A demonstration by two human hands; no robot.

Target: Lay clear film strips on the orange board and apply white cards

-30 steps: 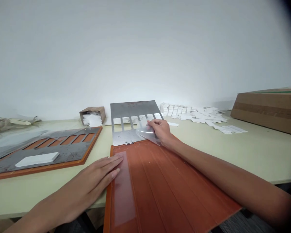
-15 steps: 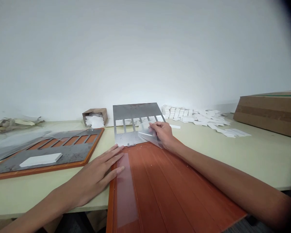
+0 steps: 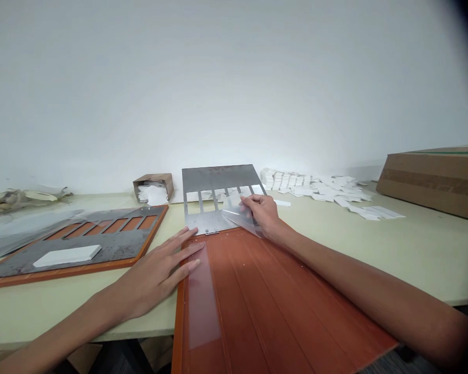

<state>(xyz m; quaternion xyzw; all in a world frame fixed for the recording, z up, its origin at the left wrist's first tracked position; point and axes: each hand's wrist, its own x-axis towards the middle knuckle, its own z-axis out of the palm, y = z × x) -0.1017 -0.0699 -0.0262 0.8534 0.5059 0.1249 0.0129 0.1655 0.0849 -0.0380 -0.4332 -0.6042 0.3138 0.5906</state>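
My right hand (image 3: 263,213) pinches a clear plastic film (image 3: 236,213) by its edge, above a slotted steel plate (image 3: 218,179). That plate is hinged to the far end of an orange board (image 3: 288,291), which lies in front of me. My left hand (image 3: 158,275) rests flat with its fingers spread, the fingertips at the board's left edge. They lie just above a frosted translucent strip (image 3: 203,296) on the board. The part of the plate under the film is hidden.
A second orange board with a steel plate (image 3: 101,244) lies left, a white block (image 3: 67,255) on it. Behind stand a small cardboard box of white paper (image 3: 153,187), scattered white cards (image 3: 315,187) and a large carton (image 3: 432,182) on the pale green table (image 3: 413,265).
My left hand has slid left and toward me, its fingers spreading along the board's edge. My right hand still holds the film, and the view has shifted slightly.
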